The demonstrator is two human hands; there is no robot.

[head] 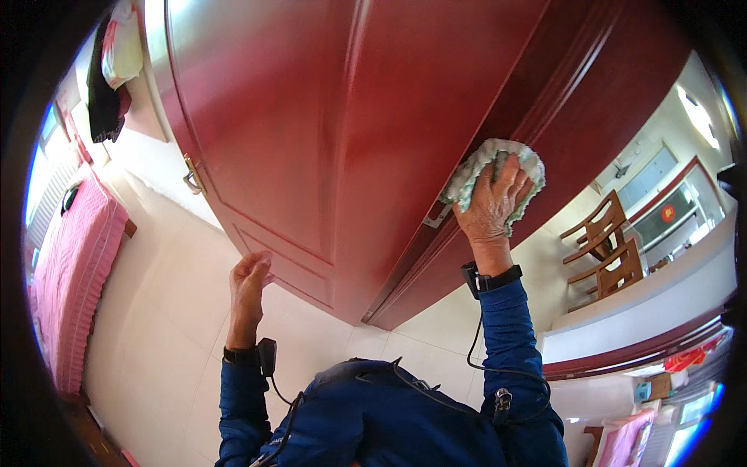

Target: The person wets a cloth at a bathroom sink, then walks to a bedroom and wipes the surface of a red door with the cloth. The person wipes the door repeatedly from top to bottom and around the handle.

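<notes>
A reddish-brown wooden door fills the upper middle, with its metal handle at the left edge. My right hand presses a fluffy white and green cloth against the door frame, just above a metal hinge. My left hand is raised near the door's lower left edge, its fingers curled together with the thumb; nothing can be seen in it. Both wrists wear black straps with small devices and cables.
A bed with a pink cover stands at the left. Wooden chairs are on the right beyond the frame, near a low white wall. Bags and dark cloth hang at the upper left. Pale floor tiles lie below.
</notes>
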